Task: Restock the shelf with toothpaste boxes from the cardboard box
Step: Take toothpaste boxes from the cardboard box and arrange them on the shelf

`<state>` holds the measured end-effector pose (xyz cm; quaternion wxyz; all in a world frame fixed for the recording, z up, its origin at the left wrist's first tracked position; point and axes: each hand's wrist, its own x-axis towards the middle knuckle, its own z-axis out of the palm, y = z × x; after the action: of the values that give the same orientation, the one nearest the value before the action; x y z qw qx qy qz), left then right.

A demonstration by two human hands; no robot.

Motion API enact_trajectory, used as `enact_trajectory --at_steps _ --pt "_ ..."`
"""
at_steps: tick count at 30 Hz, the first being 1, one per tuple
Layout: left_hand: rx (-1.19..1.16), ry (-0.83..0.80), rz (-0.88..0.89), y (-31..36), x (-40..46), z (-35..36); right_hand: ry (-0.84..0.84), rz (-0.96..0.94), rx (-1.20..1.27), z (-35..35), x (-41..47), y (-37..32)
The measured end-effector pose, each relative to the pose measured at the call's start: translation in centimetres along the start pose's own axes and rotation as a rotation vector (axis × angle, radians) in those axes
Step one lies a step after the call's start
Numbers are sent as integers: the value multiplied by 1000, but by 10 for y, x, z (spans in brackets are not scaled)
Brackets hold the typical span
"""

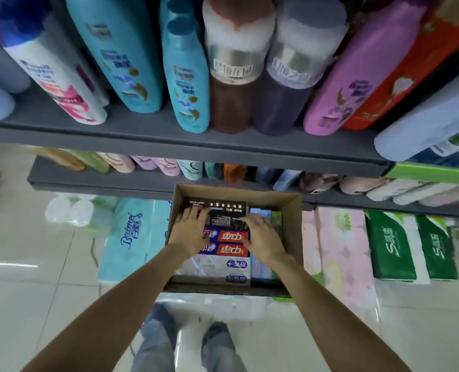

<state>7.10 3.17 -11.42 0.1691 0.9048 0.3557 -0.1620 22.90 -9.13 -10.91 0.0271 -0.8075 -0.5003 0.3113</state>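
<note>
At the left of the frame, pale floor tiles run under a blue tissue pack that lies beside the cardboard box. The box sits open in the middle of the frame, on the floor packs below the grey shelf, and it is packed with toothpaste boxes lying flat, long sides across.

The left hand reaches into the left part of the box, fingers spread and laid on a black toothpaste box at the far end; whether they have closed on it cannot be told. That black box carries white print along its top face and a darker panel below. Nearer the person lie two blue-and-red toothpaste boxes with large white characters on red panels, then silvery white ones with dark blue oval marks.

The right hand rests at the right end of the black box, fingers curled over its edge, grip unclear.

Right of the cardboard box lie pink tissue packs and green ones. Across the top of the frame, shampoo bottles in teal, brown, purple and pink stand on the shelf.
</note>
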Motion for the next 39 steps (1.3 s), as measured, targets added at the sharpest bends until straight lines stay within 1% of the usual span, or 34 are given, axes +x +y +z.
enact_trajectory --at_steps 2,4,6,8,11,13,14,16,19,22,24,27,28,29,31,33,36,37,39 --pt "27 -2 -11 -2 17 13 -49 16 -15 11 24 2" --pt "53 2 -3 -4 33 23 -75 36 21 19 44 3" --pt "83 0 13 -4 45 28 -35 57 80 26 56 1" --pt "110 15 22 -3 50 32 44 83 203 32 59 -1" --pt "140 53 37 -3 50 35 131 184 486 31 59 -4" --pt "144 66 58 -5 52 36 139 223 619 24 59 -6" --pt "149 68 69 -5 53 36 121 220 643 19 57 -7" --pt "139 81 92 -4 53 36 105 203 648 9 52 -10" --pt "99 177 112 -3 49 39 178 130 627 -4 32 -19" --pt "-19 342 89 -6 46 44 250 11 522 -10 16 -33" --pt "-124 395 64 -6 44 43 265 -54 413 -10 14 -38" --pt "-196 408 31 -5 40 40 296 -104 325 -9 16 -33" --pt "-204 399 26 -4 39 39 289 -98 360 -7 17 -30" --pt "-207 393 23 -4 38 39 272 -90 452 -5 16 -27" --pt "-198 389 25 -5 37 40 240 -34 715 -4 16 -29" --pt "-174 403 31 -4 36 41 274 118 864 -2 23 -37" --pt "-129 416 46 -4 34 40 320 397 968 -3 42 -47" --pt "-114 427 57 -4 33 39 319 447 990 -4 47 -49" --pt "-94 445 85 -3 31 32 335 475 980 -8 48 -53"
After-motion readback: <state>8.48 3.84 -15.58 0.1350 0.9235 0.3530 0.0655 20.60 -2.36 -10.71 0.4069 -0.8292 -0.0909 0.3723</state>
